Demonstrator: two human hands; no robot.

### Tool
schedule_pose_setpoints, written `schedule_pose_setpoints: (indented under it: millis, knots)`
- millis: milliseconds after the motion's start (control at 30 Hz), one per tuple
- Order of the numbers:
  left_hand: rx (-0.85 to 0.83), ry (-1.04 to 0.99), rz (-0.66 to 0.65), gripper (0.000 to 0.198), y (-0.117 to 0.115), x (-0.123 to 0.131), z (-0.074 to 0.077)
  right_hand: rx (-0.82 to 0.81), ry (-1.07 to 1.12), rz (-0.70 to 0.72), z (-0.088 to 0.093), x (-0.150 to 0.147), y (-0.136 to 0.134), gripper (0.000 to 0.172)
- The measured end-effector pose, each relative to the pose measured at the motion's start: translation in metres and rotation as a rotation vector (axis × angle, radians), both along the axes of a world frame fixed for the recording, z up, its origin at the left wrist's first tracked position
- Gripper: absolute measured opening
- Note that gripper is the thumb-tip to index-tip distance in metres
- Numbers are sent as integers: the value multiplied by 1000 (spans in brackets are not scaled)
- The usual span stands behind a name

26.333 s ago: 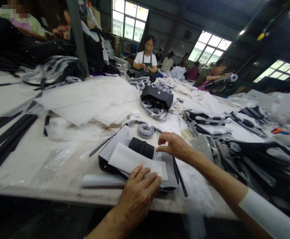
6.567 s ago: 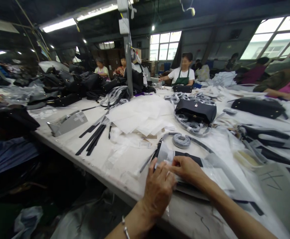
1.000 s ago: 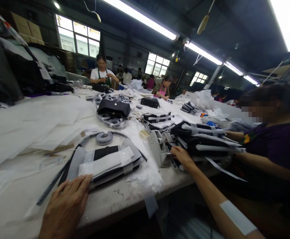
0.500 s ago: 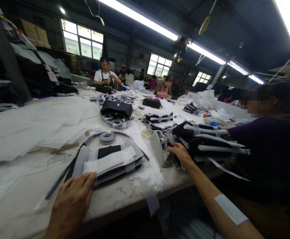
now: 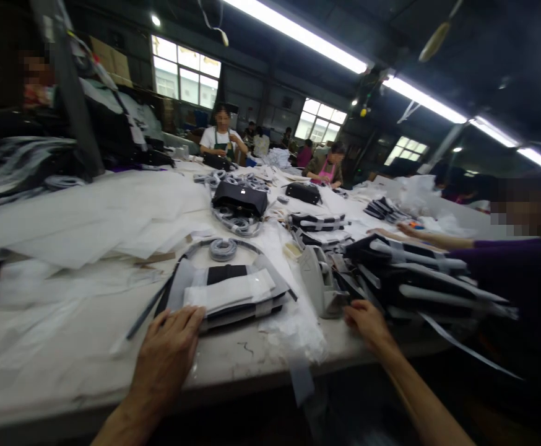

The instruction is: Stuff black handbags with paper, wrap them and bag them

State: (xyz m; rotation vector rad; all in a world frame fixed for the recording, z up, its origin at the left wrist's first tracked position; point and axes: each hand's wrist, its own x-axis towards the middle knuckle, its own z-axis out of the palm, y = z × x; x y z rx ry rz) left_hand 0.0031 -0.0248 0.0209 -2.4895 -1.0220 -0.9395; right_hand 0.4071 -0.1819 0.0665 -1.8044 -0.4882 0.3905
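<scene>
In front of me on the table lies a black handbag (image 5: 240,314) wrapped in white and grey sheets, its covered strap arching behind it. My left hand (image 5: 171,347) rests flat on the bag's near left corner, fingers stretched out. To the right of the bag stands a light grey tape dispenser (image 5: 311,282). Close by its front end is my right hand (image 5: 367,322), fingers curled together; whatever they may pinch is too small or hidden to tell. A coil of wrapped strap (image 5: 223,249) sits just behind the handbag.
Wrapped bags (image 5: 431,291) are stacked at the right, beside a person in a purple sleeve (image 5: 468,244). Farther back are a black handbag (image 5: 239,197) and more coils. White sheets (image 5: 85,210) spread over the left side. Several people work across the table.
The view has swung left, so everything sits farther right. My right hand has shifted from beside the dispenser toward its near front end. My left hand stays on the handbag.
</scene>
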Motion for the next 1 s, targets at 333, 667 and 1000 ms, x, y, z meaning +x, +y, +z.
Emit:
schedule_pose_setpoints:
  millis: [333, 667, 1000]
  knots:
    - [-287, -98, 30, 38, -13, 8, -1, -244, -374, 940, 72, -108, 99, 33]
    - [-215, -238, 24, 30, -11, 11, -9, -544, -829, 1824, 80, -248, 255, 17]
    - [-167, -265, 29, 36, -9, 11, -14, -508, -1246, 1864, 50, -246, 325, 35]
